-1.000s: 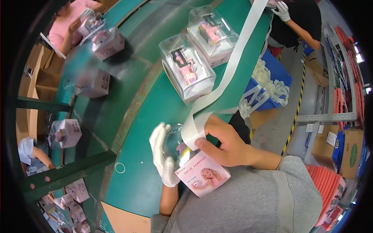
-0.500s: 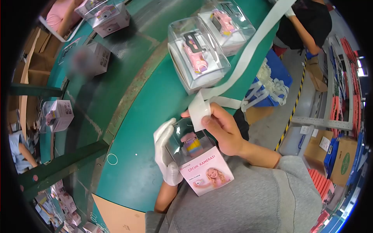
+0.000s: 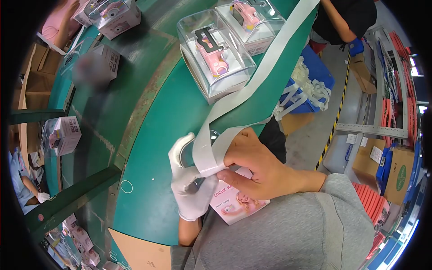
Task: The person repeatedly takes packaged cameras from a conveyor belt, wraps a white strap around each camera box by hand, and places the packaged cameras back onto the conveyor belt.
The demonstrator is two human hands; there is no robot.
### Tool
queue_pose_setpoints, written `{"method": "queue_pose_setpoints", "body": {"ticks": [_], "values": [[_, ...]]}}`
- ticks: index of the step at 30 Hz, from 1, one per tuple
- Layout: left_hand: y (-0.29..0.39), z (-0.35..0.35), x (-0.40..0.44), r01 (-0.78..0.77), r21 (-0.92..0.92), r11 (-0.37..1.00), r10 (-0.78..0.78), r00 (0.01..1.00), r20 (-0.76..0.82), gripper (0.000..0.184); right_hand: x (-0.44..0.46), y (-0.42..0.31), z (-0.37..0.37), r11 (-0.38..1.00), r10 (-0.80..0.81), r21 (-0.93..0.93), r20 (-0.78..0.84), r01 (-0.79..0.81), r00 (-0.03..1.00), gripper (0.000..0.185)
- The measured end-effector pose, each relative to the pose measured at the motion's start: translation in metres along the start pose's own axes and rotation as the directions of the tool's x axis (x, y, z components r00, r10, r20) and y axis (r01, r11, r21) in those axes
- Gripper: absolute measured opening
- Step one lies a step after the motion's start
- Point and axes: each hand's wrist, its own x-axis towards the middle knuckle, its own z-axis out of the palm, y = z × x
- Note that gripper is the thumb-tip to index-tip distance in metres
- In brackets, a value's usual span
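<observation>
My gloved left hand (image 3: 191, 182) is wrapped round the left side of a pink toy camera box (image 3: 238, 204) with a clear plastic top. Its thumb reaches over to the end of a long white strip (image 3: 265, 72). My bare right hand (image 3: 261, 164) pinches that strip over the box, fingers curled. The strip folds in a loop above the clear top and hides most of it, along with the toy inside. Ahead on the green table stand two more boxes, a nearer camera box (image 3: 216, 58) and a farther camera box (image 3: 249, 22), each showing a pink toy under its clear cover.
A green conveyor belt (image 3: 96, 112) on the left carries several similar boxes. A blue bin (image 3: 321, 67) heaped with used white strip stands at the right. Cardboard (image 3: 139, 247) lies at the near table edge. Other people work at the far left and upper right.
The strip's end has come down onto the front of the clear top, with my right hand moving lower and left. My left thumb has moved in to meet it.
</observation>
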Motion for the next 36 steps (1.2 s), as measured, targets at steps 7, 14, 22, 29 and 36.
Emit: {"method": "queue_pose_setpoints", "body": {"ticks": [7,14,22,29,36], "values": [[0.005,-0.004,0.0,0.063,-0.095,0.993,-0.062,0.998,0.015,0.022,0.0,-0.01,-0.007,0.987,0.058,-0.152,0.053,-0.049,0.997,0.014],[0.008,-0.008,-0.002,0.078,-0.115,0.99,-0.077,0.997,0.009,0.022,0.003,-0.007,-0.005,0.983,0.033,-0.181,0.11,-0.013,0.993,0.015],[0.022,-0.01,-0.002,0.17,-0.098,0.981,-0.169,0.986,0.016,0.035,0.001,-0.012,0.001,0.986,0.062,-0.16,0.134,-0.04,0.989,0.015],[0.019,-0.017,-0.008,0.143,-0.095,0.985,-0.139,0.989,0.053,0.033,0.0,-0.022,0.001,0.989,0.096,-0.132,0.177,-0.073,0.98,0.013],[0.012,-0.023,-0.017,0.081,-0.146,0.986,-0.071,0.995,0.071,0.034,-0.003,-0.03,0.003,0.99,0.11,-0.109,0.179,-0.092,0.978,0.013]]}}
